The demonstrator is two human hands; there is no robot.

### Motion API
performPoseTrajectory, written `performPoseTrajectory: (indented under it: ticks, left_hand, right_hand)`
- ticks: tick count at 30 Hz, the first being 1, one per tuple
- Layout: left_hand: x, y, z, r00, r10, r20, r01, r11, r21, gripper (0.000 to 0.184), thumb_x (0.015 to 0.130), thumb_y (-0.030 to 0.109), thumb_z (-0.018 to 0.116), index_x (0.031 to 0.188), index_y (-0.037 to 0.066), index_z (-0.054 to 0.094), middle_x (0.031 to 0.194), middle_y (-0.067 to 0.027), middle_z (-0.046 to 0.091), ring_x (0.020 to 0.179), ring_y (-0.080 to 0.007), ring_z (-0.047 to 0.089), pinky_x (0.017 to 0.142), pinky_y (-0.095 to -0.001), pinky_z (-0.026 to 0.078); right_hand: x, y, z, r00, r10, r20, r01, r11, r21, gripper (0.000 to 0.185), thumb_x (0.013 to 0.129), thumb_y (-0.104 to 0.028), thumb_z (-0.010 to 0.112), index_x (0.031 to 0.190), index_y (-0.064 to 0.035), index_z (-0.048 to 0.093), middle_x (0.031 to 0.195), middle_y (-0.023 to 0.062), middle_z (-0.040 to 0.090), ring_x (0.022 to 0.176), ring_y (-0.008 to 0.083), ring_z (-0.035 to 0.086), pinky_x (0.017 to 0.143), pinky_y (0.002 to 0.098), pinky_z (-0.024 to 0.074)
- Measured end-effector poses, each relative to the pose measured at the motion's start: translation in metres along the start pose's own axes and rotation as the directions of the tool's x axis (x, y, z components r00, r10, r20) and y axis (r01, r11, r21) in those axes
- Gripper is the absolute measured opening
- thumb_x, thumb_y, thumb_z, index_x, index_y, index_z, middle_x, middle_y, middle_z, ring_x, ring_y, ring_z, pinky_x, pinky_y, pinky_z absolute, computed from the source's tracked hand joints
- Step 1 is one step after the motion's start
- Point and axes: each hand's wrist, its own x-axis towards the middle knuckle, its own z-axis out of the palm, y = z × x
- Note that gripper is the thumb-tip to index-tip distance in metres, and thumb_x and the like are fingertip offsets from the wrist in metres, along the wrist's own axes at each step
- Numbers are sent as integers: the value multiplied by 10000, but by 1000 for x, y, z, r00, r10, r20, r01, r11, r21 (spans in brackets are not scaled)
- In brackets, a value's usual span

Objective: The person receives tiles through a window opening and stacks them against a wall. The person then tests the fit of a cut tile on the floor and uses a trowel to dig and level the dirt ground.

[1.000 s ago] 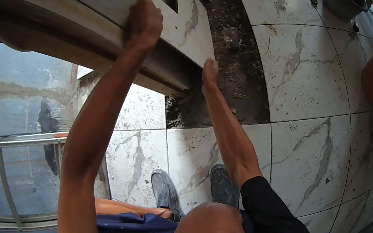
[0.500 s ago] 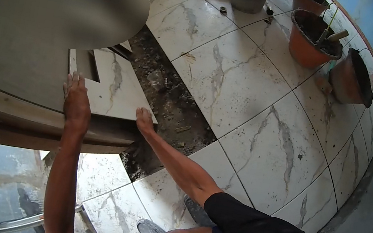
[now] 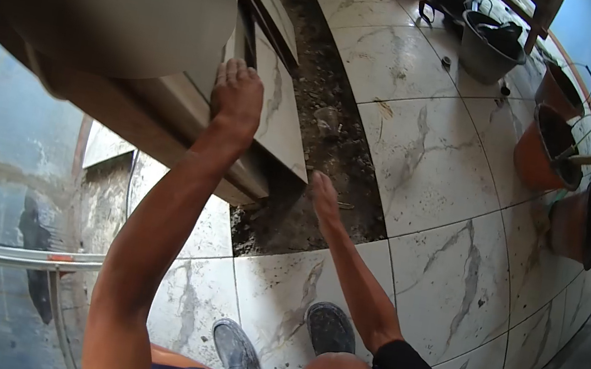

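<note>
A cut white marbled tile (image 3: 280,121) rests on a large greyish slab or block, with its corner out over a dark strip of bare soil. My left hand (image 3: 238,97) is on the tile's left part beside the notch, fingers close together and bent over its surface. Just off the tile's near right corner is my right hand (image 3: 325,196), above the soil, its fingers stretched out and holding nothing visible. Further up, thin tile pieces (image 3: 270,8) lean along the soil strip.
A large blurred rounded grey shape (image 3: 131,1) covers the upper left. White floor tiles (image 3: 446,264) surround the soil strip (image 3: 341,145). Buckets stand at the right, one orange (image 3: 538,159) and one grey (image 3: 484,60). A metal ladder-like frame (image 3: 9,258) is at lower left.
The view has swung between frames. My right hand has come slightly away from the tile's corner. My left hand stays on the tile, its fingers more bent than half a second ago.
</note>
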Motion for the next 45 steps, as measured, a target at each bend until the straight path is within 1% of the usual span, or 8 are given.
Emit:
performPoseTrajectory:
  ticks: [8, 10, 13, 17, 23, 26, 33, 45]
  left_hand:
    - [-106, -12, -99, 876, 482, 8, -367, 679, -635, 558, 740, 95, 601, 1252, 87, 380, 1273, -150, 396, 1198, -292, 350, 970, -476, 263]
    - [-144, -34, -130, 590, 774, 231, -225, 432, -873, 653, 683, 251, 676, 1232, 55, 381, 1283, -146, 382, 1222, -274, 317, 978, -545, 185]
    - [-170, -49, -154, 293, 912, 286, -344, 380, -859, 585, 756, 349, 610, 1225, 74, 393, 1251, -114, 428, 1131, -284, 427, 985, -465, 271]
    - [-153, -66, -93, 318, 902, 293, -306, 390, -868, 611, 762, 410, 581, 1231, 67, 390, 1217, -127, 459, 1094, -311, 451, 967, -423, 313]
    - [-166, -109, -38, 267, 813, 518, 93, 513, -853, 638, 742, 357, 621, 1201, -24, 395, 1186, -237, 447, 1095, -347, 446, 921, -437, 345]
    - [-221, -153, -47, 539, 672, 508, 131, 529, -839, 654, 753, 322, 611, 1230, -40, 348, 1204, -279, 407, 1113, -400, 409, 951, -420, 311]
    - [-321, -196, -241, 439, 279, 854, 835, 224, -502, 567, 900, 294, 381, 1331, -6, 167, 1351, -215, 223, 1247, -292, 236, 1014, -341, 178]
    - [-211, -172, -409, 301, 359, 884, 773, 451, -446, 512, 892, 274, 393, 1291, -20, 262, 1240, -215, 382, 1160, -291, 366, 960, -349, 273]
  right_hand:
    - [-180, -42, -195, 876, 39, -480, -287, 843, -455, 382, 864, -328, 486, 713, 14, 569, 651, 80, 570, 667, 109, 531, 630, 266, 426]
    - [-217, -2, -289, 791, -425, -440, 155, 835, -529, 260, 822, -202, 525, 677, 12, 553, 627, 82, 570, 617, 130, 578, 543, 295, 452]
    - [-247, -120, -305, 632, -350, -692, -399, 618, -677, 268, 814, -169, 508, 1050, -49, 466, 689, 128, 587, 629, 193, 598, 575, 310, 464]
    - [-234, -238, -284, 702, -540, -463, -206, 469, -859, 280, 830, -229, 502, 1008, -13, 514, 761, 114, 593, 694, 178, 587, 634, 297, 452]
    - [-166, -313, -213, 988, -37, -150, -75, 735, -674, 319, 840, -293, 490, 949, 3, 542, 800, 120, 604, 738, 187, 590, 663, 300, 450]
    - [-146, -285, -178, 998, 56, -41, -69, 752, -655, 350, 820, -369, 494, 944, -46, 547, 819, 157, 595, 782, 290, 573, 707, 376, 433]
    - [-222, -216, -91, 809, 353, -471, -550, 737, -392, 324, 797, -323, 515, 893, -19, 572, 837, 193, 591, 800, 329, 568, 696, 383, 436]
    - [-265, -330, -338, 571, 243, -784, -788, 431, -440, 234, 770, -249, 490, 809, -26, 553, 777, 203, 584, 784, 359, 558, 692, 435, 441]
